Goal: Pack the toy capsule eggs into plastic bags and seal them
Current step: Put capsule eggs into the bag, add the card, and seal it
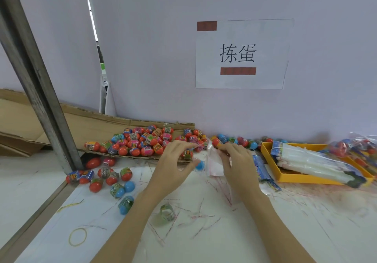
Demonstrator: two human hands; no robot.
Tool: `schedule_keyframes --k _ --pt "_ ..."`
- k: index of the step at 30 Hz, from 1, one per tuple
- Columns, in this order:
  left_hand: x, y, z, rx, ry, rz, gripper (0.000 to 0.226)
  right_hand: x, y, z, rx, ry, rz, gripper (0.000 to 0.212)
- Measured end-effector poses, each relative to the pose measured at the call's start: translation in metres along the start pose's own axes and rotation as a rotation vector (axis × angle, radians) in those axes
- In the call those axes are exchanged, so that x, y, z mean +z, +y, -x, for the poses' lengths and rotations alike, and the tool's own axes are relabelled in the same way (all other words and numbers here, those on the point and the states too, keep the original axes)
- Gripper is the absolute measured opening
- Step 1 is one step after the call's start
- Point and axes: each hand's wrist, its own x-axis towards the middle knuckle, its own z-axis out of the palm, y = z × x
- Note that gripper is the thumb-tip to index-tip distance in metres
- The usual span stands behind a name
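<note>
A small clear plastic bag [214, 166] with a red seal line hangs between my two hands above the white table. My left hand [173, 160] reaches its fingertips to the bag's top left edge, fingers spread, and its thumb rests beside a blue capsule egg [200, 165]. My right hand [234, 160] pinches the bag's top right edge. A big pile of red, blue and pink capsule eggs [142, 141] lies on a cardboard sheet [98, 128] just behind my left hand. Whether anything is inside the bag I cannot tell.
Loose eggs [106, 178] lie at the left by a metal post [40, 79]. A yellow tray [306, 179] with stacked bags stands at the right, with filled bags [357, 146] behind it. A blue pack [263, 171], an empty label sleeve [166, 213] and a rubber band [77, 236] lie on the table.
</note>
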Motion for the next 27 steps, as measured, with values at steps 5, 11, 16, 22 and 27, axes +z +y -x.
schedule_keyframes --k 5,11,16,22,27 --pt "0.002 0.002 0.001 0.103 0.012 -0.053 0.045 0.004 -0.01 0.002 -0.187 -0.18 -0.029 0.012" --pt "-0.004 -0.006 0.002 0.248 0.126 -0.283 0.034 0.005 -0.01 0.002 -0.172 -0.113 0.0 0.009" --pt "-0.002 -0.008 0.003 0.189 -0.028 -0.216 0.042 -0.009 0.003 -0.007 0.076 0.189 -0.021 0.013" --pt "0.007 -0.002 0.008 0.164 -0.36 -0.34 0.049 -0.019 0.005 -0.01 0.259 0.254 -0.378 0.017" --pt "0.002 0.008 0.004 -0.02 -0.181 -0.1 0.085 -0.01 -0.012 -0.003 0.238 -0.018 -0.715 0.016"
